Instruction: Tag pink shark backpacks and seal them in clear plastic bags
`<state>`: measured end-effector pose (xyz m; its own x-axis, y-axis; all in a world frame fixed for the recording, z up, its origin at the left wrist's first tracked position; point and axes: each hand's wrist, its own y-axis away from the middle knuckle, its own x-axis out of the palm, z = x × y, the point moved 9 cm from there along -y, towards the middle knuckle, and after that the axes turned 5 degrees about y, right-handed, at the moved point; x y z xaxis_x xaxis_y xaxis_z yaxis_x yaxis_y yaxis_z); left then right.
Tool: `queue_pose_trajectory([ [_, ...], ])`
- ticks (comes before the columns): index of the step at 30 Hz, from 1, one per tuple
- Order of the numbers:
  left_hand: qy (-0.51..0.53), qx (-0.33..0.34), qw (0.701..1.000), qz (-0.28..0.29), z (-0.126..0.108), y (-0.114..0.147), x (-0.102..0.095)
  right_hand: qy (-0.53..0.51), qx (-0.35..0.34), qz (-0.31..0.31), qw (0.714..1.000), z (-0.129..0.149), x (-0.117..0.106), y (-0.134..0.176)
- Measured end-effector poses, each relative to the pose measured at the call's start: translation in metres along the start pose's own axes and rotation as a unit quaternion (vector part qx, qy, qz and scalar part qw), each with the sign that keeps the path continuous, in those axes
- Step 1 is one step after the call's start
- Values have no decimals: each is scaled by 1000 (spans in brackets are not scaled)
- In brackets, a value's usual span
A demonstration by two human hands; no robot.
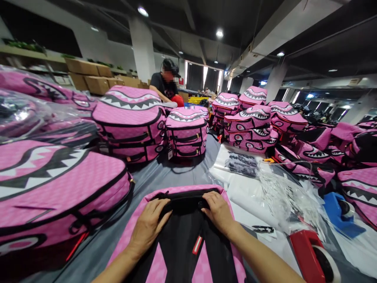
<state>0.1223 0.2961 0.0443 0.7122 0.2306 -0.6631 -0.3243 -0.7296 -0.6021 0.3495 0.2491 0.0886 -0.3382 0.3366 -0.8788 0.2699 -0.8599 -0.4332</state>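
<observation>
A pink and black backpack lies in front of me with its black panel up and a red zipper pull on it. My left hand grips the black edge near the backpack's top left, its fingertips tucked over the rim. At the top right, my right hand has its fingers closed on the same black edge. The black opening between both hands is dark, and I cannot make out what is inside.
Shark-mouth backpacks stand on the left, and stacked backpacks rise behind. To the right are clear plastic bags, a red tape dispenser, a blue tape dispenser and a box cutter. A person works beyond.
</observation>
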Motion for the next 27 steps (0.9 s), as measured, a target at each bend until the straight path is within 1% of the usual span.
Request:
queue_pose_trajectory([
  [2,3,-11,999,46,3,7,15,8,26,67,997,-7,11,2],
  [3,5,-19,997,70,8,5,23,13,43,102,994,-12,18,-1],
  [5,4,-36,992,117,22,-12,41,27,76,156,984,-24,34,-18],
  [7,-6,-55,986,154,39,-41,55,40,98,179,978,-36,48,-43],
  [9,-24,-74,980,185,50,-74,60,50,106,185,976,-45,58,-68],
  [10,-34,-80,977,196,51,-87,58,54,108,186,975,-49,61,-79],
  [12,-54,-81,974,207,40,-102,51,63,113,187,974,-55,66,-94],
  [14,-72,-66,974,206,17,-102,47,75,121,182,973,-59,69,-103],
  [15,-78,-58,973,210,4,-97,50,81,126,177,973,-60,71,-106],
  [16,-80,-54,970,223,-6,-90,57,87,130,171,973,-60,73,-107],
  [18,-84,-69,960,260,-18,-74,78,99,133,157,974,-55,76,-108],
  [20,-90,-92,951,282,-20,-63,94,108,127,147,975,-47,75,-106],
  [21,-94,-101,949,284,-18,-61,98,110,119,144,976,-42,73,-104],
  [23,-102,-110,949,278,-16,-59,98,112,94,142,979,-37,64,-104],
  [25,-109,-113,950,270,-15,-57,92,118,81,144,979,-44,50,-110],
  [27,-117,-115,950,264,-14,-51,88,128,96,162,974,-65,38,-123],
])
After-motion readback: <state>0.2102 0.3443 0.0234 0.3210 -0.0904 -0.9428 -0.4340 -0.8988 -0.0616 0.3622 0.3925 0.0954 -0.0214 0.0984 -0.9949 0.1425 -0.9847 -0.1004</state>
